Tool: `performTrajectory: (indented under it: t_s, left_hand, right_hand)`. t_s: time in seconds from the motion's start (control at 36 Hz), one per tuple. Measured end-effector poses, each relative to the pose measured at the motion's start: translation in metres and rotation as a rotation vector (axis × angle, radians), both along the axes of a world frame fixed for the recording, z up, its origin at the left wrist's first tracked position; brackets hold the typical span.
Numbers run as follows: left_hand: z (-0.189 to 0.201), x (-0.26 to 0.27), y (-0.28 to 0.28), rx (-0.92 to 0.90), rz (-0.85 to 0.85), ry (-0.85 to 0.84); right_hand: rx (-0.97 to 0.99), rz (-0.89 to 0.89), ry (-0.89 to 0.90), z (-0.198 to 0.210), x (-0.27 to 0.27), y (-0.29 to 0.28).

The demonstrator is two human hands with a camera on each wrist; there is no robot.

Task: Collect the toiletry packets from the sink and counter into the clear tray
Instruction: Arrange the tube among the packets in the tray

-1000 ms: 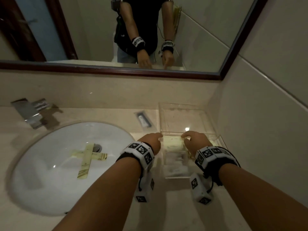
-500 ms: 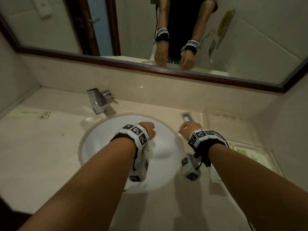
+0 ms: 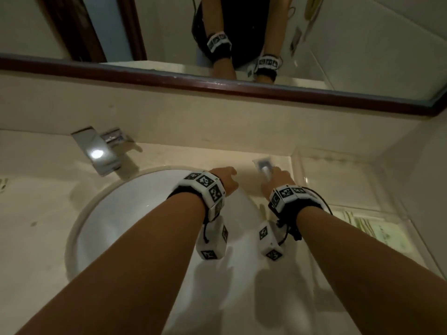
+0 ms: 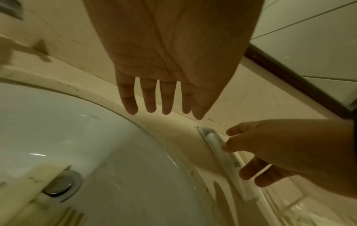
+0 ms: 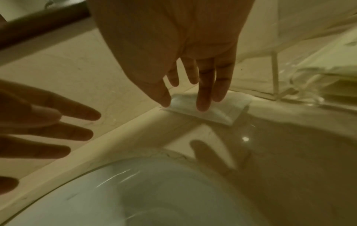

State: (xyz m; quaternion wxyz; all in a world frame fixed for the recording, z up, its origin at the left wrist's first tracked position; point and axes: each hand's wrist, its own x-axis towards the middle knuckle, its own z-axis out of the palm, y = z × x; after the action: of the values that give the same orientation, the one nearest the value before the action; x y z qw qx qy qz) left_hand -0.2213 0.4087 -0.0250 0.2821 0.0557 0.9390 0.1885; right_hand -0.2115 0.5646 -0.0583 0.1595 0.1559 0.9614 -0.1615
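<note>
A small clear packet (image 3: 264, 166) with a white item inside lies on the counter between the sink rim and the clear tray (image 3: 314, 165). My right hand (image 3: 277, 174) reaches over it; in the right wrist view its straight fingertips (image 5: 201, 105) rest on the packet (image 5: 222, 110). My left hand (image 3: 227, 174) hovers open beside it over the sink's back rim, fingers (image 4: 148, 105) straight and holding nothing. Cream packets (image 4: 25, 185) lie in the basin by the drain (image 4: 59, 185). The tray holds green-printed packets (image 3: 377, 230).
The white sink basin (image 3: 125, 213) fills the middle, with a chrome faucet (image 3: 101, 153) at its back left. A mirror frame (image 3: 217, 87) runs above the backsplash. The right wall stands close behind the tray. Another packet (image 3: 3, 184) shows at the far left edge.
Both hands left the tray and moved left to the counter behind the sink. The right hand has come down onto the clear packet. My view swung left over the basin.
</note>
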Motion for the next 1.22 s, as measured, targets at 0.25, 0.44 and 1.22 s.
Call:
performTrajectory:
  t_s: [0.25,0.44,1.22]
  left_hand:
    - [-0.023,-0.037,0.031,0.022,0.037,-0.029]
    - [-0.026,-0.041,0.054,0.070,0.067,0.039]
    - [0.051,0.090,0.050,0.258,0.071,0.221]
  right_hand:
    - [-0.043,-0.090,-0.020,-0.029,-0.034,0.022]
    - [-0.083,-0.038,-0.051,-0.021,-0.030,0.035]
    - [-0.391,-0.385,0.241,0.064,0.140,0.071]
